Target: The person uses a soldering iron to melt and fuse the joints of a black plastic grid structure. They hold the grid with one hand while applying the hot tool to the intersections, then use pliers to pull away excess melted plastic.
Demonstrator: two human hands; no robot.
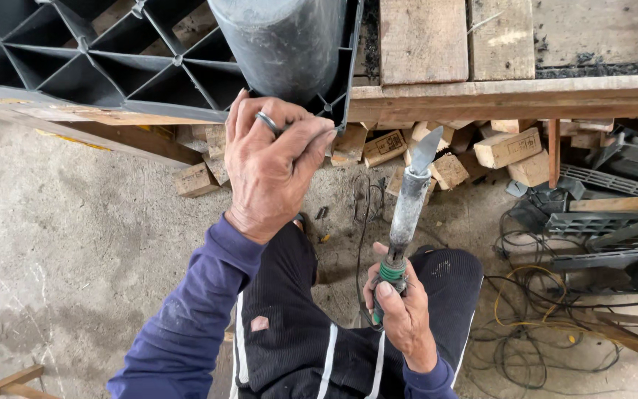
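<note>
My left hand (271, 166), with a ring on one finger, grips the near edge of a black plastic pallet (112, 70) right below its round grey leg (286, 44). The pallet lies ribbed side up on a wooden bench. My right hand (402, 314) is shut on the green-wrapped handle of a heating iron (410, 207). Its grey shaft points up and ends in a flat, pointed metal blade. The blade tip is in the air to the right of the pallet corner, apart from it.
The wooden plank bench (503, 92) runs across the top right. Small wood blocks (507, 148) are piled under it. Broken black plastic parts (614, 222) and tangled cables (555, 318) lie on the concrete floor at the right. My knees are below.
</note>
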